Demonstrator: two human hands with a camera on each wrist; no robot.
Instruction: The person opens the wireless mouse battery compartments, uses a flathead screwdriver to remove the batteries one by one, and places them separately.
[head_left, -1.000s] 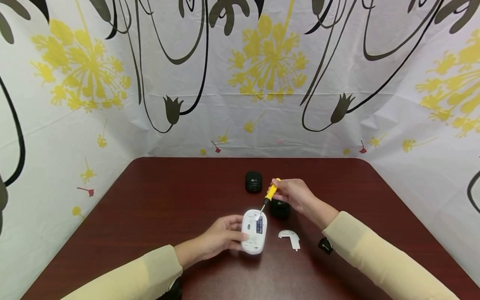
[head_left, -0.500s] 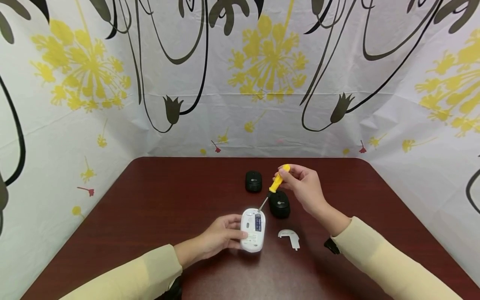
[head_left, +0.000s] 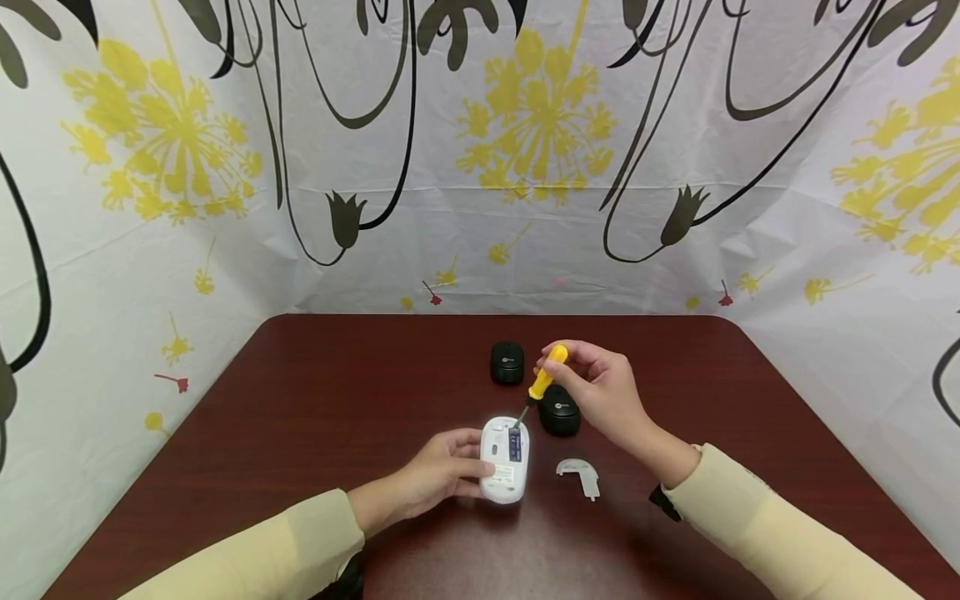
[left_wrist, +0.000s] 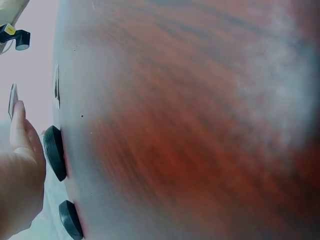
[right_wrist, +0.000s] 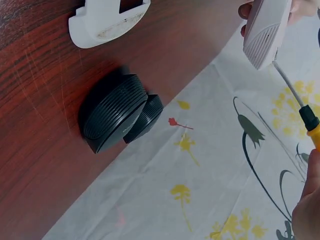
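My left hand (head_left: 442,471) grips a white computer mouse (head_left: 504,479) by its left side, underside facing up, with a dark blue label in its uncovered recess. Between the thumb and fingers of my right hand (head_left: 603,387) is a yellow-handled screwdriver (head_left: 550,372), slanting down to the left. Its shaft meets the upper part of the mouse's underside. In the right wrist view the metal shaft (right_wrist: 289,84) reaches the ribbed end of the white mouse (right_wrist: 267,35); the tip itself is hidden there. The left wrist view shows only part of my left hand (left_wrist: 25,160) and the mouse edge-on.
A white L-shaped cover piece (head_left: 581,475) lies on the dark red-brown table (head_left: 360,375) right of the held mouse. One black mouse (head_left: 560,412) sits just below my right hand, another black mouse (head_left: 507,363) farther back. A flower-patterned white cloth (head_left: 480,167) hangs behind the table.
My right hand rose and turned with the screwdriver, then came slightly down and left, bringing the shaft back over the recess. The white mouse shifted slightly left and up.
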